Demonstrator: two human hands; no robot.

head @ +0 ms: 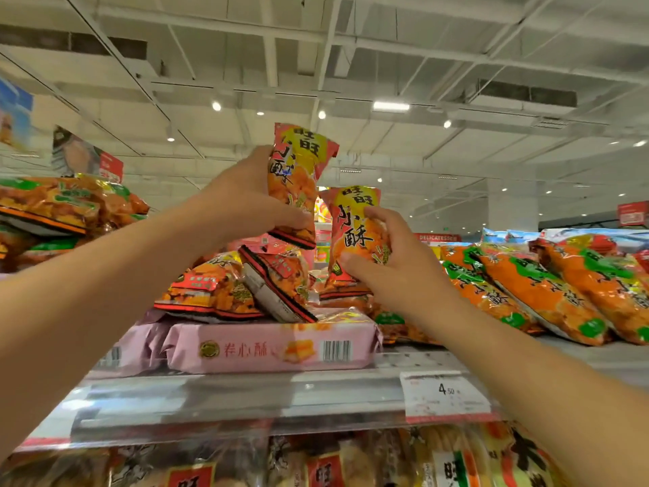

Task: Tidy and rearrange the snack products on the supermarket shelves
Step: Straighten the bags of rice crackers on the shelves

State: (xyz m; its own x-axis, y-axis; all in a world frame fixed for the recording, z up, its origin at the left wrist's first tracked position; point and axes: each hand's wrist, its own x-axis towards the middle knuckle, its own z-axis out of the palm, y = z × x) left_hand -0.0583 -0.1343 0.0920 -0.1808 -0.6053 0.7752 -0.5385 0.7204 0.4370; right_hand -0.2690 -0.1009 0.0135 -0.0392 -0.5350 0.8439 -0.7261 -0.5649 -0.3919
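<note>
My left hand (pixel 242 202) grips a red-and-orange snack bag (pixel 298 170) and holds it upright above the top shelf. To its right, my right hand (pixel 382 261) grips a second bag of the same kind (pixel 354 223), also upright, its bottom near the pile. Below them two similar red bags (pixel 210 290) lie tumbled on a flat pink wafer pack (pixel 274 346). The pink pack lies at the front of the top shelf (pixel 246 391).
Orange-and-green snack bags (pixel 548 290) lean in a row on the right of the shelf, and more are stacked at the left (pixel 66 205). A price tag (pixel 444 393) sits on the shelf edge. Packs fill the shelf below (pixel 316 465).
</note>
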